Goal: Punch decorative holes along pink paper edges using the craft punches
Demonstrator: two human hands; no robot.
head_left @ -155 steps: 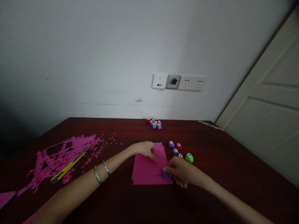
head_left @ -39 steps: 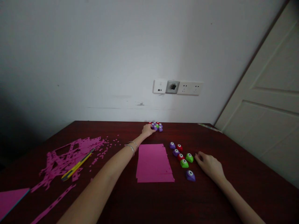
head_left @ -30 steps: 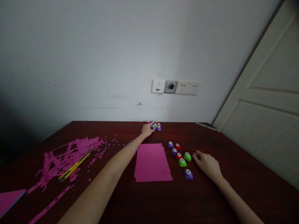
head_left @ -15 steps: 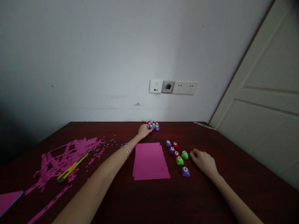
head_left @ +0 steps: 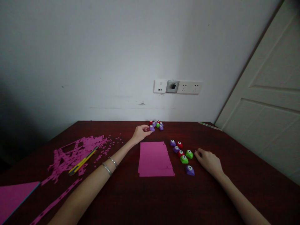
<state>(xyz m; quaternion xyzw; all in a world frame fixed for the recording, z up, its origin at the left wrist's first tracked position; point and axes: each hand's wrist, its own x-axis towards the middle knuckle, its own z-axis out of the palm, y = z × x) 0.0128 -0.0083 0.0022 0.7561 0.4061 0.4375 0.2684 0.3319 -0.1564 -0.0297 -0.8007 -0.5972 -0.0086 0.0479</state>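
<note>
- Nearest, well left of the grip of the left hand point(head_left: 141, 133): pink sheet with a blue edge point(head_left: 17, 200), partly out of view, and a perforated pink strip point(head_left: 56, 201), which runs beside the left forearm point(head_left: 89, 187).
- Near side of the grip and to its right: 1 lone purple piece point(head_left: 190, 170) with an eye-like white disc, set apart from its neighbours.
- Right of that piece: right hand point(head_left: 209, 162), resting on the table point(head_left: 150, 200), fingers curled; their undersides are hidden, so whether they are pressed together cannot be told. A green piece point(head_left: 189, 154) lies just beside its fingertips.
- Directly on the near side of the grip: stack of pink sheets point(head_left: 156, 159), edges slightly uneven, with 2 bracelets point(head_left: 107, 169) on the left wrist off to its left.
- Near left of the grip: tangle of pink offcuts point(head_left: 75, 154), a yellow cutter point(head_left: 83, 161) lying across it, and small pink chips point(head_left: 109, 145) scattered toward the forearm.
- Near right of the grip, right of the stack: 5 more pieces in a close group point(head_left: 180, 153), 2 purple, 2 red and 1 green.
- At the grip: left hand pinching 1 purple eye-topped piece point(head_left: 152, 128) between thumb and fingers; whether it is clear of the table cannot be told.
- Just beyond the grip, slightly right: cluster of purple, red and green pieces point(head_left: 157, 125).
- Far right of the grip: pale flat strip point(head_left: 210, 126) near the table edge.
- Beyond everything listed: wall sockets point(head_left: 189, 87), above and right of the grip.
</note>
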